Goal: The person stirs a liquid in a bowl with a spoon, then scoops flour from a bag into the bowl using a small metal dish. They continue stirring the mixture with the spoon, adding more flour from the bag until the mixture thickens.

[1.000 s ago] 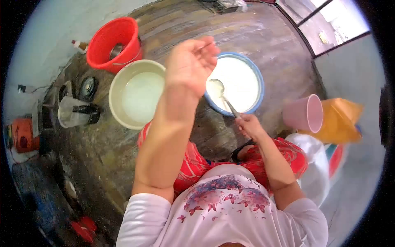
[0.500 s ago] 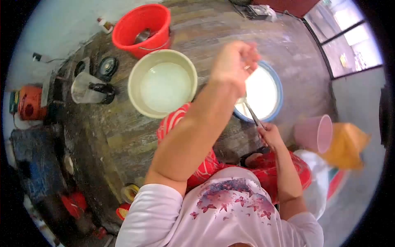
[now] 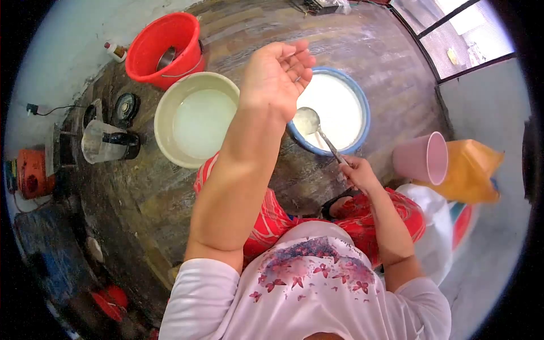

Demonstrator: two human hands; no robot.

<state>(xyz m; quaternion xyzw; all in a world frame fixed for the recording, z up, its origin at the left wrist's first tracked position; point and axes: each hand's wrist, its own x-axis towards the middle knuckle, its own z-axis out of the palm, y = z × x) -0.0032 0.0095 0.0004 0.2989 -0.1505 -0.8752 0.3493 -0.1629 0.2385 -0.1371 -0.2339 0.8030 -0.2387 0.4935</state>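
Note:
My left hand point(image 3: 277, 76) is raised near the left edge of a blue basin point(image 3: 367, 116) full of white liquid. Its fingers are loosely curled but apart, and nothing shows in them. A metal ladle point(image 3: 330, 145) is gripped by its handle in my right hand point(image 3: 360, 173), at the basin's near side. The ladle's round bowl lies over the left part of the basin and holds some white liquid. Behind my left forearm stands a cream basin point(image 3: 160, 127) with cloudy, whitish liquid, partly covered by the arm.
A red bucket point(image 3: 143, 56) with a metal vessel inside stands at the back left. Left of the cream basin are a clear jug point(image 3: 103, 143) with a black handle and a round black lid point(image 3: 126, 107). At right, a pink bucket point(image 3: 416, 158) leans beside an orange-yellow bag point(image 3: 470, 170).
The view has shifted. My left hand has moved left, off the blue basin, uncovering the ladle's bowl. My right hand keeps its grip on the handle.

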